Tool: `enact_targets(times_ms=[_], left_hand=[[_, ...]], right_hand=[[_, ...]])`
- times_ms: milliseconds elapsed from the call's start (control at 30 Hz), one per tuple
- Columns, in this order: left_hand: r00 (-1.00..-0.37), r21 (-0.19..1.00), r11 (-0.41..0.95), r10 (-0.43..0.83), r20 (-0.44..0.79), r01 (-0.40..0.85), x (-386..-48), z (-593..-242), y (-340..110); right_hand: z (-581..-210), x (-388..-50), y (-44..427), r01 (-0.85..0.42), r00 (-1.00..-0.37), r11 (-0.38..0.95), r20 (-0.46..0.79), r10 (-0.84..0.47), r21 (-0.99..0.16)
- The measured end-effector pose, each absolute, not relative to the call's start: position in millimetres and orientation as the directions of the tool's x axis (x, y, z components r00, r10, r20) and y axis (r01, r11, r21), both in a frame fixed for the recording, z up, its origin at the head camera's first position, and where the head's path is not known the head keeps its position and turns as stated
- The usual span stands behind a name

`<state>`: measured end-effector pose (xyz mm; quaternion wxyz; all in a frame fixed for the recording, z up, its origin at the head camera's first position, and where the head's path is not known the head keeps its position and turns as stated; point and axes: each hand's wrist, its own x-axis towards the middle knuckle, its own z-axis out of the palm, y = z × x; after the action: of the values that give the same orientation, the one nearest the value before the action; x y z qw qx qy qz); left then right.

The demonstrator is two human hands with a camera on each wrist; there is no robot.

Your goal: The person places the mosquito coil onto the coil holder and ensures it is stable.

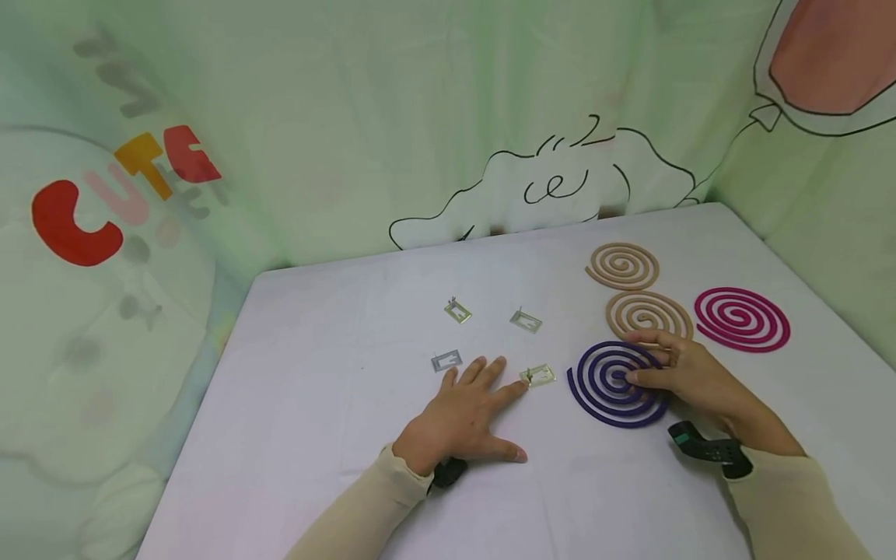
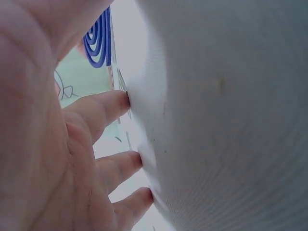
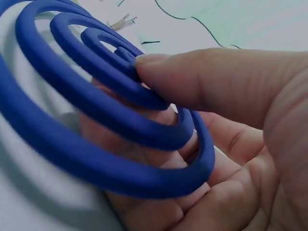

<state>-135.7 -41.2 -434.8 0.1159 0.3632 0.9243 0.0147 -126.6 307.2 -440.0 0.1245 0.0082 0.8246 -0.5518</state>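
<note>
My right hand [image 1: 707, 381] pinches a dark blue mosquito coil [image 1: 595, 400], thumb on top near its centre and the other fingers beneath. In the right wrist view the blue coil [image 3: 57, 101] tilts above the white cloth. My left hand [image 1: 465, 416] lies with spread fingers on the table. Its index fingertip is at a small metal coil stand [image 1: 544, 376]; whether it presses it is hard to tell. Another stand [image 1: 446, 360] lies just beyond the left fingers, and two more stands, one gold [image 1: 458, 311] and one silver [image 1: 526, 321], are farther back.
A tan coil [image 1: 621, 265] lies at the back right, with a second tan coil [image 1: 651, 309] in front of it, partly behind my right hand. A magenta coil [image 1: 742, 319] is farther right. The white-covered table [image 1: 301, 404] meets printed curtains behind and at the sides.
</note>
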Motion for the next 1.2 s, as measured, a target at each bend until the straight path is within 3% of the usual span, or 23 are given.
enact_targets(times_ms=[400, 533, 767, 1200], left_hand=[[-0.714, 0.107, 0.740, 0.671, -0.203, 0.665, -135, -435, -41], [-0.715, 0.116, 0.741, 0.670, -0.199, 0.662, -135, -434, -41], [-0.712, 0.124, 0.740, 0.671, -0.207, 0.661, -135, -433, -41], [-0.709, 0.127, 0.745, 0.663, -0.240, 0.655, -136, -430, -40]], right_hand=[[-441, -132, 296, 0.147, -0.976, 0.311, -0.189, -0.111, -0.939], [-442, -136, 295, 0.175, -0.969, 0.204, -0.205, -0.135, -0.963], [-449, -142, 296, 0.210, -0.960, -0.142, -0.176, -0.219, -0.967], [-446, -154, 281, 0.243, -0.941, -0.240, -0.168, -0.294, -0.940]])
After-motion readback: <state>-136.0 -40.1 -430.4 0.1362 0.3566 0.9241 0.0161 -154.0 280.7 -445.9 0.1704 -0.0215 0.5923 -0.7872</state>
